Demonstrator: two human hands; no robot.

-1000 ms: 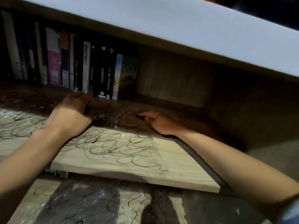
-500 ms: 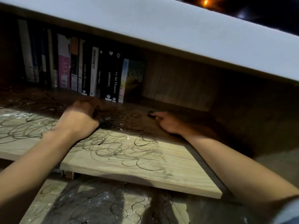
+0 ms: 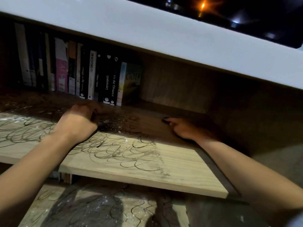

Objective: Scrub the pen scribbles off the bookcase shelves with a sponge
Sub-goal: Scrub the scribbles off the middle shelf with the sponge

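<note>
The left hand (image 3: 77, 123) was curled over something dark, seemingly the sponge, pressed on the shelf (image 3: 172, 171) to work the scribbles (image 3: 124, 151) just beside it. The right hand (image 3: 182, 130), loosely curled and apparently empty, braced the shelf.

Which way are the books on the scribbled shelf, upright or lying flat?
Upright. The books stand in a row at the back of the shelf, spines facing out, titles running vertically.
</note>
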